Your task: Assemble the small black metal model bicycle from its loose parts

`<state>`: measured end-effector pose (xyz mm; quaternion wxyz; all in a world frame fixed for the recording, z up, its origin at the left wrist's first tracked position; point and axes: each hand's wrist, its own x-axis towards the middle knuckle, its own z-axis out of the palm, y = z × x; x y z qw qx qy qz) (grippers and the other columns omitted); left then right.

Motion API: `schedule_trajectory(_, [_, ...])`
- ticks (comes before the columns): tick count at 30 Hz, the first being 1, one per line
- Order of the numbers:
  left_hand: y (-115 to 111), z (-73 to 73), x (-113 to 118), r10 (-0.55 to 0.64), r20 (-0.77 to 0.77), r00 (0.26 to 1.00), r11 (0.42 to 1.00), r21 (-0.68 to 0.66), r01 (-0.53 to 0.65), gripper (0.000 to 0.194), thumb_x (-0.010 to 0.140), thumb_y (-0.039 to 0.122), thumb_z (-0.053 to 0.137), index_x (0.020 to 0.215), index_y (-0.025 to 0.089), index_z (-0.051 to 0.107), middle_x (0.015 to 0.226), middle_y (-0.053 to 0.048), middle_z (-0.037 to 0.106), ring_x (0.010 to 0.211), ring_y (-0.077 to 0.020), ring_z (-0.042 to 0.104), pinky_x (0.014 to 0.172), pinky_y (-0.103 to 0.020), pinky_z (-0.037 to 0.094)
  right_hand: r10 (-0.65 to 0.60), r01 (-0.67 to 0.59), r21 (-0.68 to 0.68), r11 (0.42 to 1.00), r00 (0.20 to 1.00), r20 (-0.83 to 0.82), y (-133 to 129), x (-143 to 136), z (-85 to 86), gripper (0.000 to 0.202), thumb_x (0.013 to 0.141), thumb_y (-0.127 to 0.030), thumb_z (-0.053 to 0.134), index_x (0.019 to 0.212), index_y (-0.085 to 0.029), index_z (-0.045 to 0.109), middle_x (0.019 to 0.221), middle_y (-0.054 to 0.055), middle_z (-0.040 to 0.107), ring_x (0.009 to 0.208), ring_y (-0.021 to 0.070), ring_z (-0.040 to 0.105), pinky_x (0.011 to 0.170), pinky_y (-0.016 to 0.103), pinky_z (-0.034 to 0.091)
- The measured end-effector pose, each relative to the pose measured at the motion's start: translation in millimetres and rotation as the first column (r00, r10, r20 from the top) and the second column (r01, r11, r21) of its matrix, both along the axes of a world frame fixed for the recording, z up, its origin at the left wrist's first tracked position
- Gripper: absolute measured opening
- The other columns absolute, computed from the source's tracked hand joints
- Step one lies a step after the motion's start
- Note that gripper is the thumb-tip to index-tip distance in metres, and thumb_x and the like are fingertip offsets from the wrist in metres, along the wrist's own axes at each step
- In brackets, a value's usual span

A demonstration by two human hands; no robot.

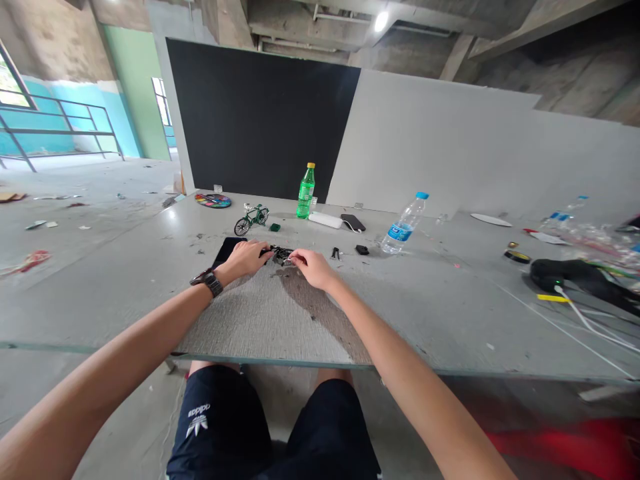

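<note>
Between my two hands, low over the grey textured mat [280, 327], is a small black piece [281, 253] with thin spindly parts; its exact kind is too small to make out. My left hand [244, 259], a dark watch on its wrist, has its fingers closed on the piece's left end. From the other side my right hand [313, 268] pinches at its right end with thumb and forefinger. Just behind them a green miniature bicycle [251, 219] stands upright beside a small dark green block [275, 227]. A dark flat device [229, 251] lies partly hidden behind my left hand.
To the right lie small black pieces [335, 253] and a black block [362, 250]. A green bottle [306, 192], white power bank [325, 220], phone [353, 223] and tilted-looking water bottle [405, 224] stand or lie farther back. Tape [517, 257] and cables are far right.
</note>
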<state>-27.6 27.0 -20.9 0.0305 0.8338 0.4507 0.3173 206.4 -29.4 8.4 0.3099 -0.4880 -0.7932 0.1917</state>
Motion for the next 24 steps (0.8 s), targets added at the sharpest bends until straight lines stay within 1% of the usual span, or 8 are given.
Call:
schedule_trajectory(4, [-4.8,0.3,4.6,0.092,0.054,0.994,0.995,-0.046,-0.09,0.024,0.088,0.046,0.065,0.094,0.023,0.072,0.097,-0.013,0.069,0.095,-0.0334,0.064,0.087,-0.045,0.044,0.032,-0.037,-0.075,0.996,0.996,-0.079,3.9,-0.7,-5.9,0.019,0.099,-0.03,0.051,0.1,-0.02,0.067,0.089,0.005,0.072,0.077,0.0171,0.063,0.072,0.029,0.045])
schedule_trajectory(6, [-8.3,2.0,6.6,0.101,0.019,0.995,0.994,-0.035,-0.1,0.024,0.088,0.045,0.065,0.094,0.023,0.072,0.1,-0.014,0.069,0.096,-0.0352,0.064,0.088,-0.048,0.044,0.061,-0.081,-0.122,0.989,0.986,-0.155,7.8,-0.8,-11.2,0.019,0.1,-0.03,0.05,0.1,-0.02,0.066,0.089,0.005,0.072,0.076,0.0166,0.063,0.072,0.029,0.048])
schedule_trajectory(10, [-18.3,10.1,9.6,0.11,-0.091,0.99,0.994,0.015,-0.109,0.025,0.092,0.043,0.06,0.101,0.021,0.068,0.108,-0.014,0.068,0.094,-0.0337,0.063,0.087,-0.049,0.045,0.092,-0.17,-0.216,0.961,0.939,-0.332,13.4,-3.5,-19.8,0.016,0.099,-0.034,0.055,0.098,-0.021,0.064,0.095,0.006,0.072,0.082,0.0162,0.066,0.076,0.031,0.054])
schedule_trajectory(13, [-25.7,17.4,11.6,0.106,-0.07,0.992,0.99,0.1,-0.099,0.024,0.093,0.039,0.061,0.105,0.019,0.067,0.114,-0.015,0.064,0.101,-0.0332,0.061,0.09,-0.048,0.047,0.049,-0.233,-0.303,0.924,0.858,-0.511,10.4,-8.8,-18.8,0.015,0.097,-0.036,0.061,0.097,-0.022,0.063,0.1,0.006,0.07,0.089,0.0167,0.069,0.081,0.032,0.058])
schedule_trajectory(17, [-33.6,24.8,14.2,-0.013,-0.053,0.999,0.987,0.158,0.021,0.021,0.092,0.034,0.065,0.106,0.02,0.067,0.115,-0.012,0.058,0.103,-0.0294,0.061,0.093,-0.045,0.05,-0.011,-0.319,-0.346,0.882,0.721,-0.693,1.8,-14.9,-11.6,0.011,0.096,-0.033,0.063,0.098,-0.022,0.062,0.107,0.005,0.069,0.094,0.0147,0.07,0.089,0.032,0.058])
schedule_trajectory(20, [-39.6,29.2,16.2,-0.045,-0.051,0.998,0.982,0.179,0.053,0.036,0.087,0.028,0.072,0.12,0.019,0.061,0.122,-0.014,0.054,0.105,-0.029,0.062,0.092,-0.044,0.053,-0.011,-0.377,-0.351,0.857,0.668,-0.744,-1.8,-15.8,-9.2,0.014,0.094,-0.034,0.066,0.098,-0.021,0.061,0.106,0.004,0.068,0.093,0.0148,0.071,0.09,0.032,0.059])
schedule_trajectory(22, [-43.4,31.6,17.3,-0.039,-0.033,0.999,0.983,0.179,0.044,0.048,0.085,0.024,0.074,0.129,0.02,0.056,0.128,-0.015,0.053,0.104,-0.0284,0.064,0.09,-0.043,0.055,-0.004,-0.402,-0.356,0.843,0.657,-0.753,-2.4,-14.9,-9.3,0.019,0.092,-0.037,0.069,0.098,-0.021,0.061,0.105,0.004,0.067,0.092,0.0153,0.071,0.089,0.033,0.059])
schedule_trajectory(24, [-46.1,33.4,18.2,-0.05,0.015,0.999,0.983,0.175,0.046,0.054,0.085,0.023,0.074,0.134,0.021,0.052,0.131,-0.015,0.053,0.105,-0.0278,0.064,0.089,-0.043,0.056,0.005,-0.412,-0.352,0.84,0.655,-0.756,-2.3,-13.7,-10.0,0.025,0.09,-0.042,0.072,0.099,-0.022,0.062,0.106,0.004,0.067,0.094,0.0156,0.07,0.087,0.032,0.059])
